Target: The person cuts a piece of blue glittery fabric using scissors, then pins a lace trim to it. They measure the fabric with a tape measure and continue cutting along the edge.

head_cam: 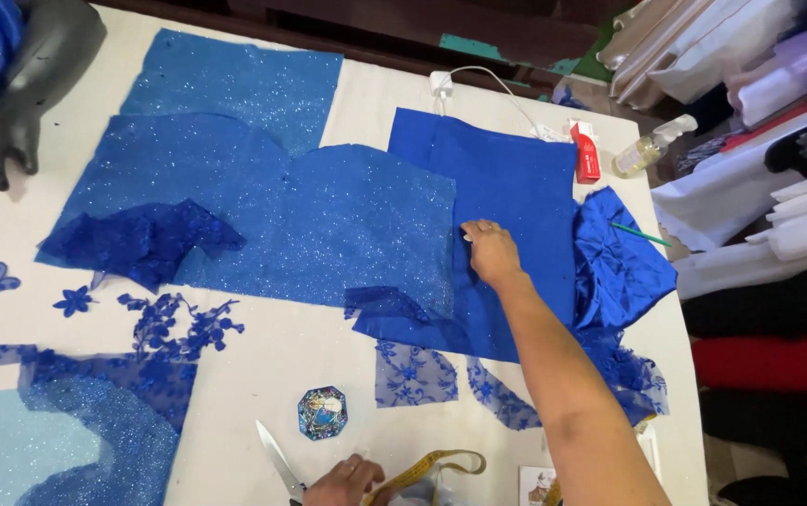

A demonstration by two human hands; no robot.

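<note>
Cutting table, seen from above. I am pressing my right hand (490,251) onto the plain blue fabric panel (506,225), fingers curled around what seems to be a small pale piece of chalk at the panel's left edge, just where the glittered blue fabric (328,225) is overlapping it. My left hand (345,483) is resting at the near edge of the table (272,356), well below the panel, closing on the handles of the scissors (279,459), whose blades are pointing away from me; the yellow tape measure (431,464) is lying just beside that hand.

Judging from the layout, the work is standing at an early-to-middle stage: the glittered piece is already showing a shaped, curved upper edge and is lying spread left of the panel, while the panel itself is looking square and uncut. Lace scraps (413,375) are lying below the panel, crumpled satin (623,262) to its right. Marking appears to be in hand; cutting of the panel and any joining are seemingly left to do.
</note>
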